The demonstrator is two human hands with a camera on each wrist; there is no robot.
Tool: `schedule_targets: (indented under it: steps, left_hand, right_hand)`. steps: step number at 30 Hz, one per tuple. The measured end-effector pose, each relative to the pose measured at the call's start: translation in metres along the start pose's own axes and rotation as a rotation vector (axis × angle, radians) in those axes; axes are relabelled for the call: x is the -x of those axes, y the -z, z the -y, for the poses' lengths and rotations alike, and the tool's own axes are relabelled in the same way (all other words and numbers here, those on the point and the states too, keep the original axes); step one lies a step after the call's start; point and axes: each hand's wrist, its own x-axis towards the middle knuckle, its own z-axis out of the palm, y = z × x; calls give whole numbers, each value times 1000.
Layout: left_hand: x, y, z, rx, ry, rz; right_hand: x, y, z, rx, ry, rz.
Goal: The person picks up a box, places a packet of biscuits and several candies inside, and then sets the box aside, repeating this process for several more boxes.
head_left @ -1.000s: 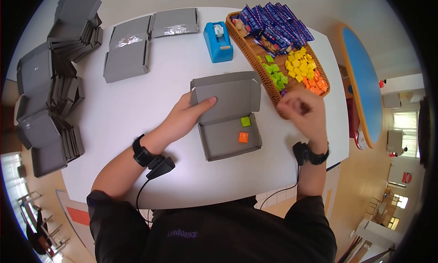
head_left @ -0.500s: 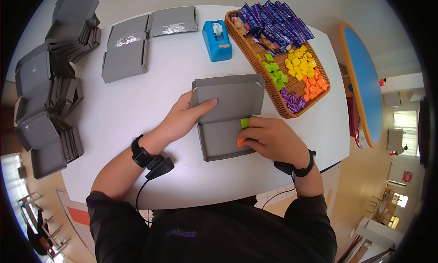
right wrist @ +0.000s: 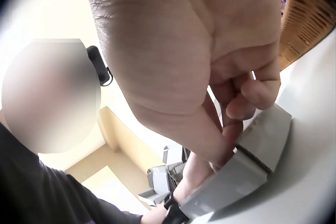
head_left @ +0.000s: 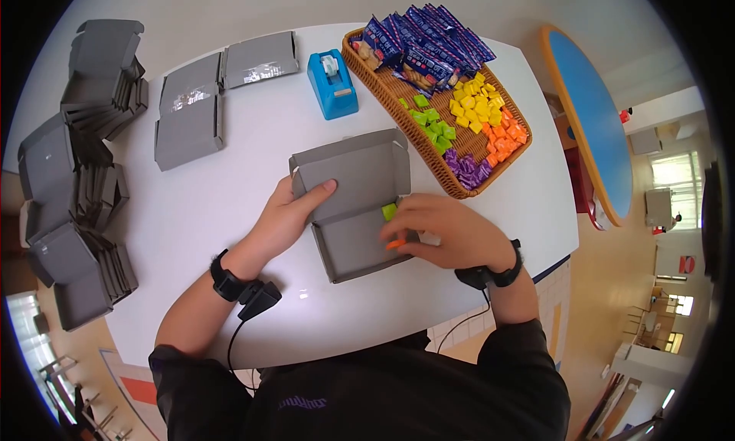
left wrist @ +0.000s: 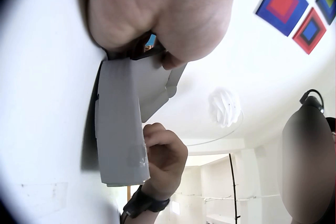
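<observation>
My left hand (head_left: 279,220) grips the left side of an open grey cardboard box (head_left: 353,251), thumb on the inner face of its raised lid (head_left: 354,171), fingers behind. From the right, my right hand (head_left: 449,230) reaches low into the box with bent fingers. A green wrapped candy (head_left: 389,211) shows beside its fingers near the hinge, and an orange candy (head_left: 396,244) peeks out between index finger and thumb. I cannot tell whether the fingertips pinch a candy. In the right wrist view the box wall (right wrist: 227,187) hides the fingertips.
Beyond the box stands a wicker basket (head_left: 438,171) with blue snack packets (head_left: 429,50) and green, yellow, orange and purple candies (head_left: 465,171). A blue tape dispenser (head_left: 333,89) is left of it. Taped flat boxes (head_left: 187,131) lie farther left; stacked open boxes (head_left: 76,188) line the left edge.
My right hand has moved from the basket's near end, down and left into the box. The orange and green candies are now partly covered by it. My left hand keeps its grip.
</observation>
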Motion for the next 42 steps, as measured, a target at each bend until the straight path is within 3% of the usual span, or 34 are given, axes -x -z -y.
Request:
schedule_targets:
  steps: [2, 6, 8, 10, 13, 16, 22, 25, 27, 31, 35, 36, 37, 42]
  left_hand:
    - [-1, 2, 2, -16, -10, -1]
    - [0, -2, 1, -18, -24, -8]
    - [-1, 0, 1, -24, -15, -8]
    - [-1, -1, 1, -12, -21, -12]
    - [1, -3, -1, 6, -4, -20]
    - [0, -2, 0, 10, 9, -32]
    - [0, -3, -1, 13, 11, -37]
    - [1, -4, -3, 18, 14, -39]
    - [1, -4, -3, 13, 4, -22]
    - [-1, 2, 3, -13, -28, 13]
    - [0, -1, 1, -16, -33, -1]
    - [0, -1, 0, -22, -32, 1]
    - [0, 0, 0, -28, -30, 6]
    - [0, 1, 1, -55, -35, 19]
  right_hand:
    - [4, 19, 4, -64, -45, -111]
    - [22, 66, -34, 161, -274, -613]
    - [41, 85, -81, 331, -343, -857]
    - [55, 101, -100, 507, -462, -952]
    - [71, 115, -134, 537, -465, -1068]
    - [69, 112, -141, 627, -628, -1067]
    - [69, 111, -139, 643, -714, -1052]
    - [64, 109, -135, 686, -650, -1100]
    - [53, 101, -123, 615, -489, -1115]
    - [24, 67, -74, 313, -277, -952]
    - [11, 26, -15, 225, -101, -474]
    - [6, 14, -13, 232, 41, -392]
    - [5, 6, -7, 236, -4, -270]
    - [2, -19, -8, 445, -93, -123]
